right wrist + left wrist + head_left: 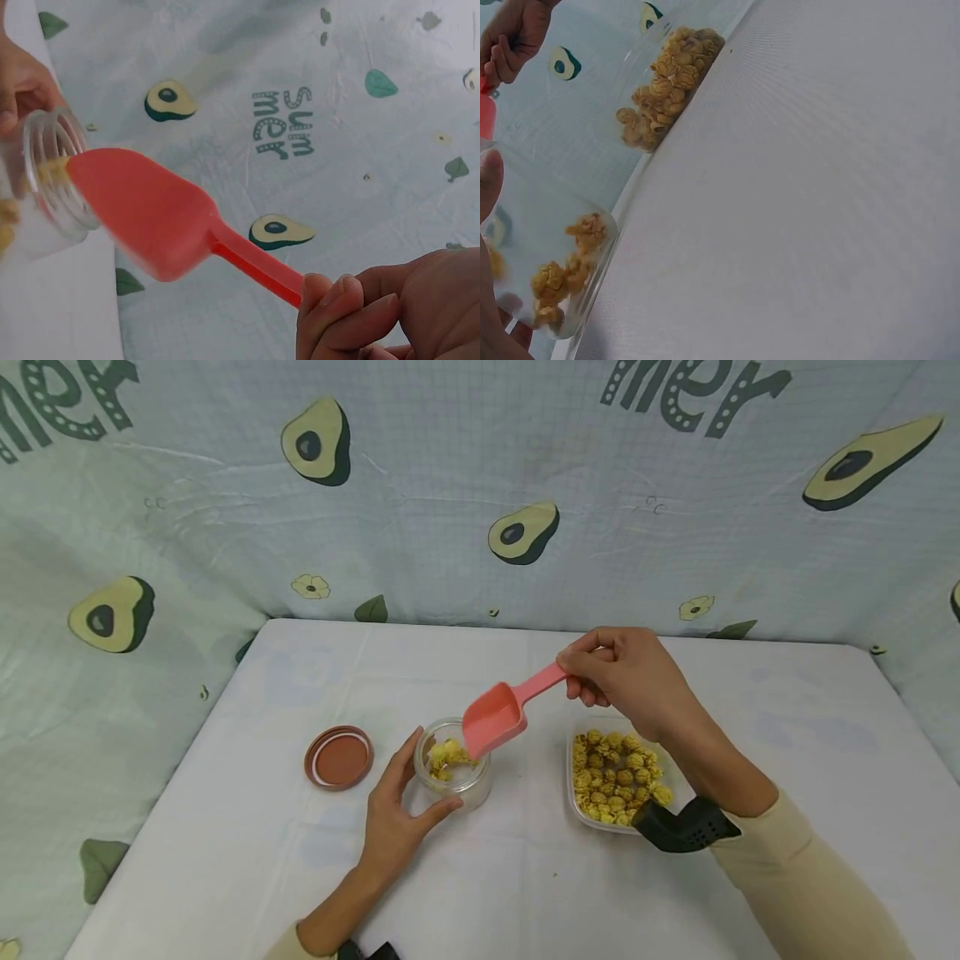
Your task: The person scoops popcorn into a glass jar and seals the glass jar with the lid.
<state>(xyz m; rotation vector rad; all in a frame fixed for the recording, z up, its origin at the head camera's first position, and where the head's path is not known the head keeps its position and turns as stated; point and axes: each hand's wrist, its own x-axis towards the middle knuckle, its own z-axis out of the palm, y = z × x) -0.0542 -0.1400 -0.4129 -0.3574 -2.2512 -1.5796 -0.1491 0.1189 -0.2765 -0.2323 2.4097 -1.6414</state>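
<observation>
My right hand (628, 681) pinches the end of the handle of a pink plastic scoop (498, 720). The scoop is tilted down to the left, its tip over the mouth of a clear glass jar (474, 792); no popcorn shows in the scoop. Several yellow popcorn pieces (549, 282) lie at the jar's bottom in the left wrist view, and another piece (52, 171) shows near the mouth in the right wrist view. With thumb and fingers on opposite sides, my left hand (393, 827) holds the jar upright on the table.
A clear plastic container (572, 797) of popcorn (613, 777) stands right of the jar, below my right forearm. Left of the jar lies a brown round lid (339, 758). A white-covered table (517, 885) backs onto an avocado-print cloth (420, 527). A tiny crumb lies near the front.
</observation>
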